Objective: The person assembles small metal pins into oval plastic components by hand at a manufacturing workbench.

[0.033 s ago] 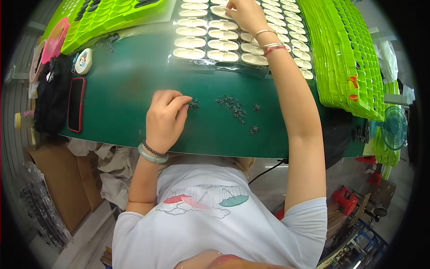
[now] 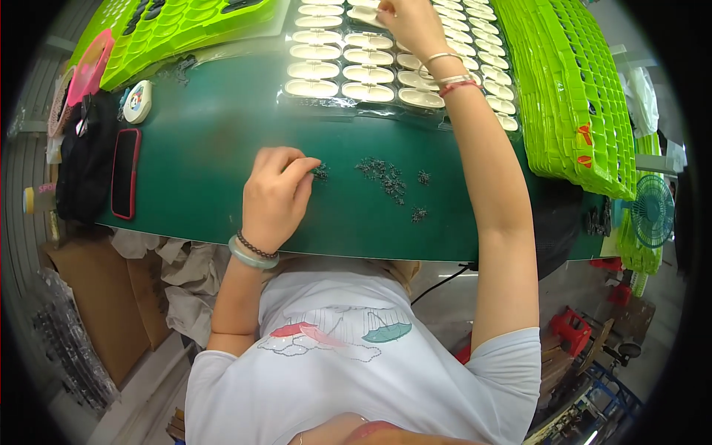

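My left hand [image 2: 276, 191] rests over the green table with thumb and forefinger pinched together at a small heap of tiny dark parts [image 2: 320, 172]. Anything between those fingertips is too small to make out. Stretched to the far side, my right hand [image 2: 412, 28] is closed, its fingertips on the right end of a cream oval case [image 2: 366, 16], which sits slightly askew among its neighbours. Rows of similar open, hollow cases [image 2: 368, 74] lie around it in clear plastic trays. To the right of my left hand is a larger scatter of tiny dark parts [image 2: 384, 176].
Stacked lime-green trays [image 2: 571, 96] rise at the right; another lime-green tray [image 2: 193, 26] is at the far left. A red-edged phone [image 2: 126, 174], a white rounded object [image 2: 138, 102] and a black cloth item [image 2: 87, 159] lie along the left side. A teal fan [image 2: 653, 211] stands beyond the right edge.
The cream case at my right fingertips has shifted slightly away from me, along with the hand. My left hand has barely moved.
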Demonstrator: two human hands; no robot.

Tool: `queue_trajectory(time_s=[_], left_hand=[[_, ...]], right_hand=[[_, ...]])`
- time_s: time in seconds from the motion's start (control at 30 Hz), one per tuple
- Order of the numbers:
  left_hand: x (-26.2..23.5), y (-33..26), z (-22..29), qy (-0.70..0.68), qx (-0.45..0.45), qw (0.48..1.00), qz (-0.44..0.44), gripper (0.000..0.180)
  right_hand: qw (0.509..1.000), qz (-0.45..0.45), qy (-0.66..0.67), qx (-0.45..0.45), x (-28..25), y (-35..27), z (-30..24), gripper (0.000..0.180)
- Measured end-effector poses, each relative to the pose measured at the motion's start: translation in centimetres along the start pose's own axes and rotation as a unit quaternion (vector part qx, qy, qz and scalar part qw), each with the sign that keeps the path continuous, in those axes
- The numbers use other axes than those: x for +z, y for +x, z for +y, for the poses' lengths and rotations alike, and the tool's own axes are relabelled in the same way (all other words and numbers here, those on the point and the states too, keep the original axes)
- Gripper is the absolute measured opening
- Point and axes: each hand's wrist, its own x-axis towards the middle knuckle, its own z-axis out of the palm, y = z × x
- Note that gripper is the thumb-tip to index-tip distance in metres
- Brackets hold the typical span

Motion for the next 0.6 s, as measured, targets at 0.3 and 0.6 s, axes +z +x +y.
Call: queue_trajectory(time_s=[0.3,0.6], left_hand=[[-0.4,1.7,0.5,-0.032,0.047,0.997,-0.049,0.014],[-3.6,1.2,-0.8,-0.091,-0.153,0.984,-0.013,0.023]], right_hand=[[0.972,0.033,0.207,0.106,-7.3,-9.9,-5.0,0.018],[0.913,0.103,0.324,0.227,-7.9,-16.3,-4.1,0.013]])
